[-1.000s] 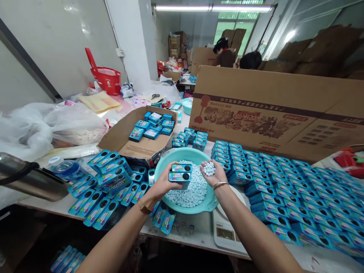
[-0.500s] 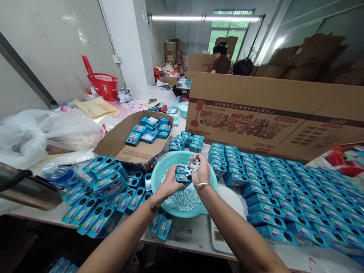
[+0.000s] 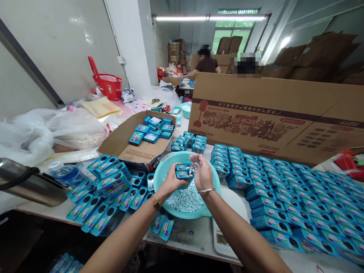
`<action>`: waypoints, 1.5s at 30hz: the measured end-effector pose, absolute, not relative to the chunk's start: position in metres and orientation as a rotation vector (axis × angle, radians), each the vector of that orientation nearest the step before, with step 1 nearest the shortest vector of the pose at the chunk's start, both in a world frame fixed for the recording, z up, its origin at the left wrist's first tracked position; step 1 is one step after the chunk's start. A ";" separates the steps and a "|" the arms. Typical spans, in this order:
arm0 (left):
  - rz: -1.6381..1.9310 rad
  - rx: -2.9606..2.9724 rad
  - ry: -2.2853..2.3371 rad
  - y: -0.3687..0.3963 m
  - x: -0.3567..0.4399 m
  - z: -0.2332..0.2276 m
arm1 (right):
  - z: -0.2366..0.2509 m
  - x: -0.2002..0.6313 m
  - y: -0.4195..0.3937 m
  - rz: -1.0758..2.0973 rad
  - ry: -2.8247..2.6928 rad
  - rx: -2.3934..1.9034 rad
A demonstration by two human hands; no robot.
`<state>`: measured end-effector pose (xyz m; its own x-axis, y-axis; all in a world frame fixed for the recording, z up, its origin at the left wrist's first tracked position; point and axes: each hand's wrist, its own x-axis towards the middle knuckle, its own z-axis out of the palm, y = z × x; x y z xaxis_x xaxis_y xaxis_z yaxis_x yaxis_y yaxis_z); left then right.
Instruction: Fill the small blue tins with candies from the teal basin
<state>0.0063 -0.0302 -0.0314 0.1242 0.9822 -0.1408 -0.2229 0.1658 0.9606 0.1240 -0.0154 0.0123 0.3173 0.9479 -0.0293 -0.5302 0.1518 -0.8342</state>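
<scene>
So I'm gripping two small blue candy tins [image 3: 183, 171] stacked in my left hand [image 3: 170, 181] and tipping little pale-blue tablets [image 3: 194, 164] into them from my cupped right hand [image 3: 202, 175], right over the teal plastic basin [image 3: 170, 161] that's looking maybe half full. Rows of blue tins [image 3: 284, 193] are covering the white table [image 3: 196, 231] on both sides, so I'm guessing plenty's left. Big printed cardboard box [image 3: 278, 117] is standing behind, people working further back.

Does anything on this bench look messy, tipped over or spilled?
Yes. Left of the teal basin, the blue tins lie tumbled at angles, some overhanging the table edge, unlike the neat rows on the right. I see no tablets spilled outside the basin.
</scene>
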 end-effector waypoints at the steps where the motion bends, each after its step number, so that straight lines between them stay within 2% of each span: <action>1: 1.115 0.987 1.014 -0.031 0.005 -0.029 | 0.012 0.127 -0.013 1.158 -0.591 -0.880; 5: 1.013 1.182 0.973 -0.041 -0.007 -0.012 | 0.012 0.152 -0.004 1.195 -0.821 -1.036; 10: 1.007 1.077 0.904 -0.056 -0.015 0.002 | 0.005 0.163 -0.019 1.161 -1.249 -1.138; 19: 1.035 0.897 0.856 -0.055 0.006 -0.002 | -0.004 0.142 -0.034 1.086 -1.040 -1.092; 23: 0.951 0.997 0.901 -0.055 0.001 0.000 | -0.001 0.155 -0.035 1.232 -1.045 -1.123; 26: 0.921 1.159 1.012 -0.054 -0.001 0.001 | 0.004 0.158 -0.037 1.115 -1.035 -1.148; 32: 1.057 1.430 1.100 -0.053 0.009 -0.004 | 0.009 0.141 -0.039 0.757 -1.679 -1.160; 35: 0.995 1.309 1.034 -0.057 0.005 -0.001 | 0.003 0.144 -0.039 0.824 -1.582 -1.138; 41: 1.001 1.163 0.964 -0.071 -0.013 0.010 | 0.004 0.155 -0.051 1.296 -0.966 -0.899; 45: 1.004 1.128 0.935 -0.081 -0.020 0.015 | 0.012 0.154 -0.066 1.307 -0.842 -0.849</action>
<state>-0.0201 -0.0813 0.0151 0.2817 0.9559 -0.0832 -0.1510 0.1298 0.9800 0.1537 -0.0660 0.0119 0.0763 0.9962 0.0418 -0.4494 0.0718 -0.8904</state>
